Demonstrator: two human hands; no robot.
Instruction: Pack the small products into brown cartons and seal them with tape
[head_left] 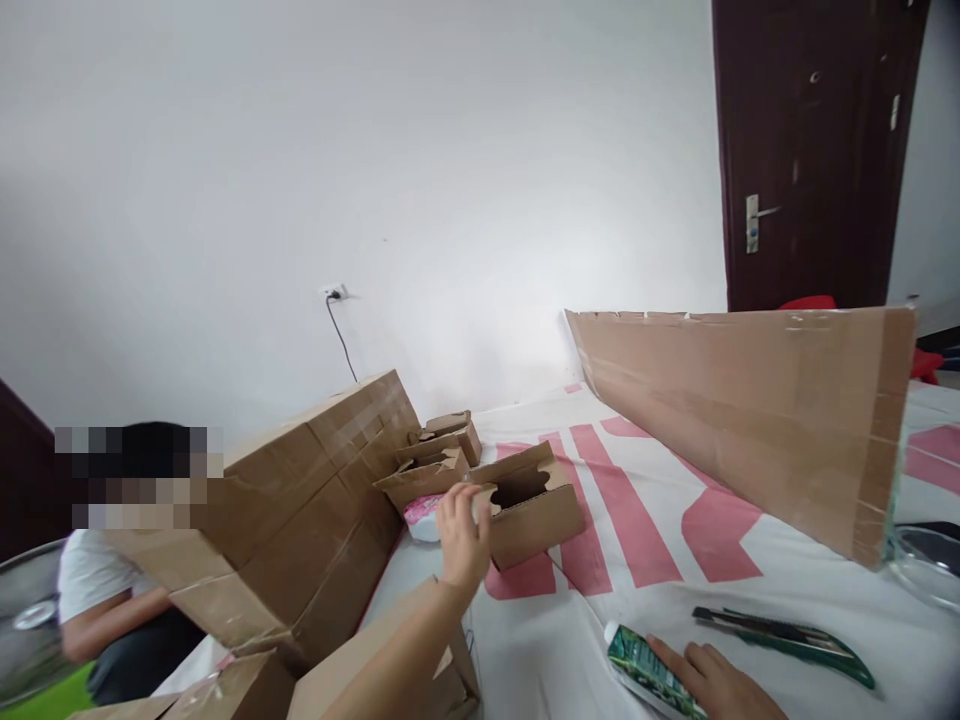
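Note:
My left hand (463,538) is at the left end of a small open cardboard box (536,525), with curled fingers and thumb at its end flap. The box stands on the covered surface, its top opening facing up. Low in the view, my right hand (724,685) has its fingers over a green printed tube-like pack (651,668) with a white cap; the pack's lower end is cut off by the frame. Just right of that hand lies a green and black utility knife (787,640). A pink and white packet (424,518) sits left of my left hand.
Two more small open boxes (429,472) stand behind. Large cardboard boxes (315,520) fill the left, beside a seated person (112,600). A tall cardboard panel (735,410) stands right, with a clear round container (930,565) near its end. A white and pink cloth (547,640) covers the surface.

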